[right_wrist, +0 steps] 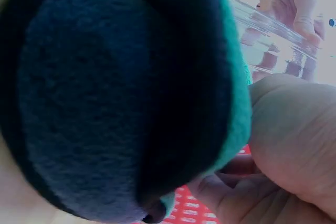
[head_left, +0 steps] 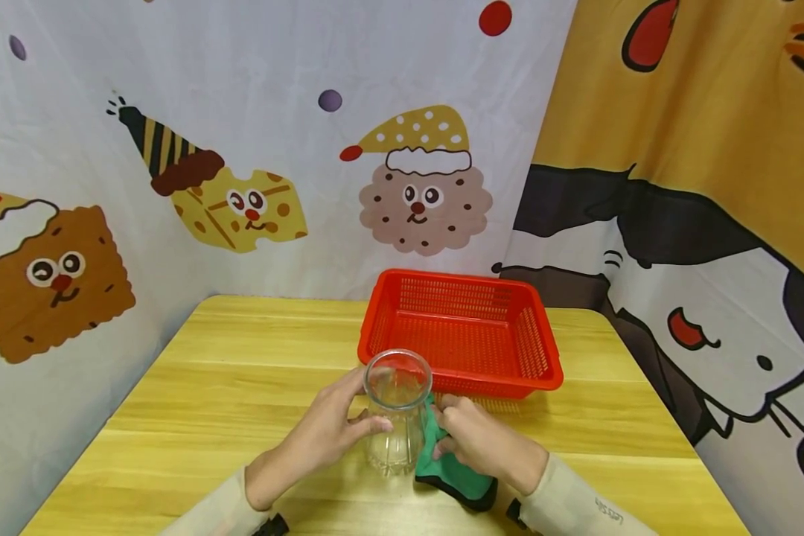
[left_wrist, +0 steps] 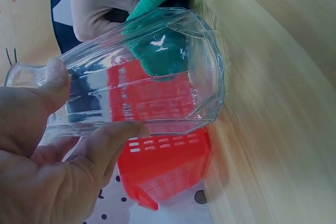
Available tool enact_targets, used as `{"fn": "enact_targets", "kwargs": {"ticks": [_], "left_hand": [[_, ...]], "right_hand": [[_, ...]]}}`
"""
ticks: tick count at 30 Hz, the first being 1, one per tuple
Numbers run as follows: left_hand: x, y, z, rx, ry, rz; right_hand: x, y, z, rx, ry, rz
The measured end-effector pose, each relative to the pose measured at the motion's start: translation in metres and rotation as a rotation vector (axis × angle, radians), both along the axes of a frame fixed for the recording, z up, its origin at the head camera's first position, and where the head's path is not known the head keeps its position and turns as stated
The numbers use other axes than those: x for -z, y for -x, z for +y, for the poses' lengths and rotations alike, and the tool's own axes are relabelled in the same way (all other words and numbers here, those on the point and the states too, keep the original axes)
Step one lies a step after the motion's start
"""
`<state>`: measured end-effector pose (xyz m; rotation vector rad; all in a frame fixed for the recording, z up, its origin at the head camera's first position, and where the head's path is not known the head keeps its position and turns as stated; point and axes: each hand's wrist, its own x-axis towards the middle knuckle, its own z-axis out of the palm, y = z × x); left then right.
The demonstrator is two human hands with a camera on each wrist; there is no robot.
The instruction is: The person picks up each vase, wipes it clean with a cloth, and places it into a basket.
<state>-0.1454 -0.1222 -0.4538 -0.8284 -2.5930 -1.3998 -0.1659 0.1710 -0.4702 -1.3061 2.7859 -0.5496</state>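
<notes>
A clear glass jar (head_left: pixel 397 439) stands near the front middle of the table, its round mouth facing up. My left hand (head_left: pixel 338 420) grips it from the left, thumb on the near side and fingers around the far side. In the left wrist view the jar (left_wrist: pixel 157 87) shows ribbed, faceted walls. Bunched in my right hand (head_left: pixel 476 439) is a green cloth (head_left: pixel 458 476) with a black edge, held against the jar's right side. The cloth (right_wrist: pixel 89 98) fills much of the right wrist view, showing a dark grey face, and hides some right fingers.
A red plastic basket (head_left: pixel 452 335) with perforated walls stands behind the jar on the wooden table (head_left: pixel 254 357). Cartoon-printed curtains (head_left: pixel 275 89) hang behind the table and along its sides.
</notes>
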Motion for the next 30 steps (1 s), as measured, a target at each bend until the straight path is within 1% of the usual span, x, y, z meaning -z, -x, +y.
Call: {"fn": "enact_targets", "kwargs": {"ticks": [3,10,12,18,25,30], "left_hand": [[0.000,0.000,0.000,-0.005,0.000,0.002],[0.000,-0.001,0.000,-0.009,0.003,0.011],[0.000,-0.001,0.000,-0.009,0.004,0.015],[0.000,-0.001,0.000,-0.003,0.005,0.032],[0.001,-0.001,0.000,0.004,0.001,0.039],[0.002,-0.002,0.000,-0.001,0.003,0.040]], "right_hand": [[0.003,0.000,0.002,-0.005,0.013,0.015],[0.011,0.000,0.007,0.026,0.109,-0.078],[0.012,0.000,0.008,0.032,0.140,-0.082],[0.013,-0.001,0.009,0.016,0.202,-0.060],[0.010,-0.003,0.006,0.006,0.297,-0.068],[0.008,-0.002,0.006,0.000,0.362,-0.023]]}}
